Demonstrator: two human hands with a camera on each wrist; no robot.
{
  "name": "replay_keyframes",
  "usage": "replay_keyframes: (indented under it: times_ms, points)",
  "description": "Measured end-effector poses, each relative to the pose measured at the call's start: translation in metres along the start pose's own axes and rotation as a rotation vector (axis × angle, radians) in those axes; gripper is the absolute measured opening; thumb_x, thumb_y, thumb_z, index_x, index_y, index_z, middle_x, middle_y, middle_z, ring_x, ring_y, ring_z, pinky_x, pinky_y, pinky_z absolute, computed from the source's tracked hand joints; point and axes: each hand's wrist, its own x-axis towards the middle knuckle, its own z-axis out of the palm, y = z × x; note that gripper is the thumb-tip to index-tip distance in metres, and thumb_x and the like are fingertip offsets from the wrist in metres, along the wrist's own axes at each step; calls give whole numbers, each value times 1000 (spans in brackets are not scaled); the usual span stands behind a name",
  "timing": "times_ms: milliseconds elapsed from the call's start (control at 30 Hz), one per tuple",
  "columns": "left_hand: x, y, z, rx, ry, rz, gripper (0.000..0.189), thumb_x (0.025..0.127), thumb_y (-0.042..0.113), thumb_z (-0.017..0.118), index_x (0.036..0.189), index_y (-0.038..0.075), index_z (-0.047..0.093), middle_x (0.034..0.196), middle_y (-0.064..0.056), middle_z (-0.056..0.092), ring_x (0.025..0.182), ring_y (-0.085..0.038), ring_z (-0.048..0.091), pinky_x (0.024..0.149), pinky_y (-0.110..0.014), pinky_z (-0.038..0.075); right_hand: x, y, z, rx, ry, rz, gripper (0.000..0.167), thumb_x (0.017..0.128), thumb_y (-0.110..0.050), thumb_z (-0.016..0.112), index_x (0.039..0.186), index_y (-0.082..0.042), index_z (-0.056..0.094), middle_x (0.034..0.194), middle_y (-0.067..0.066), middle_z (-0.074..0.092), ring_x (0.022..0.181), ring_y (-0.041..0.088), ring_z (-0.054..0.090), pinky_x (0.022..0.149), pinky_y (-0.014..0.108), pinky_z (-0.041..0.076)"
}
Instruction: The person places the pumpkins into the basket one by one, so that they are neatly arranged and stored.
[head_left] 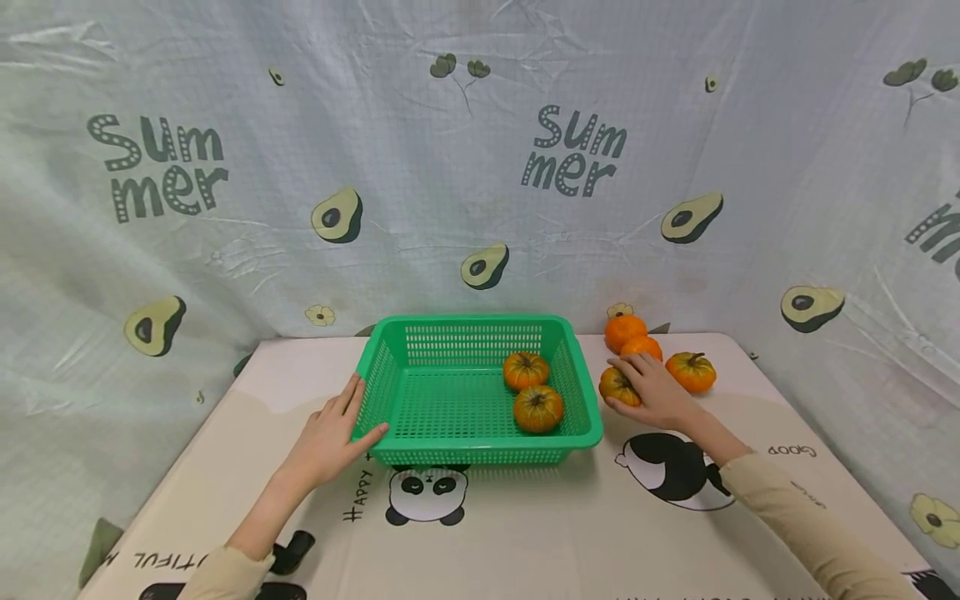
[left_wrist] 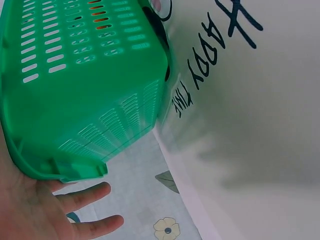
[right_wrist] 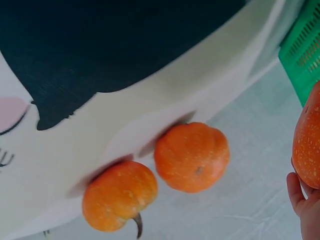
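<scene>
My left hand [head_left: 327,437] rests on the left rim of a green plastic basket [head_left: 465,444], fingers extended and thumb over the near corner. In the left wrist view, fingers [left_wrist: 82,197] of that hand spread straight under the basket's lip. My right hand [head_left: 656,393] grips a small orange-green pumpkin [head_left: 617,387] just right of the basket. The right wrist view shows this pumpkin [right_wrist: 307,145] at its right edge, partly cut off, with fingers curled at its underside. Inside the basket, two similar pumpkins, one farther back [head_left: 525,371] and one nearer [head_left: 537,409], sit on the right side.
Beyond my right hand lie more pumpkins: a stemmed one [head_left: 692,372] at the right, an orange one [head_left: 625,332] at the back and another [head_left: 642,346] partly behind the hand. A patterned curtain [head_left: 420,250] hangs behind the printed tablecloth [head_left: 517,542].
</scene>
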Motion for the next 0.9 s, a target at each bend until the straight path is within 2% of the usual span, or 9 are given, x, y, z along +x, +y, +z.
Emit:
replay_keyframes:
  times_ms: [233, 567, 900]
  points:
    - [-1, 1, -1, -1, 2, 2, 83, 87, 53, 44, 140, -6, 20, 146, -23, 18, 124, -43, 34, 87, -59, 35, 8, -7, -8, 17, 37, -19, 58, 74, -33, 67, 122, -5, 50, 111, 13, 52, 97, 25, 47, 83, 44, 41]
    - [0, 1, 0, 7, 18, 9, 81, 86, 50, 47, 139, -7, 22, 146, -23, 20, 124, -43, 34, 87, -59, 35, 23, -18, -21, 42, 117, -52, 56, 72, -30, 69, 119, -5, 52, 112, 12, 54, 98, 26, 47, 86, 47, 36]
    - [-1, -1, 1, 23, 24, 14, 82, 86, 52, 45, 139, -6, 22, 146, -22, 20, 124, -42, 35, 87, -59, 35, 43, -38, -30, 86, 110, -78, 55, 74, -32, 67, 120, -6, 51, 105, 10, 57, 93, 23, 47, 79, 41, 39]
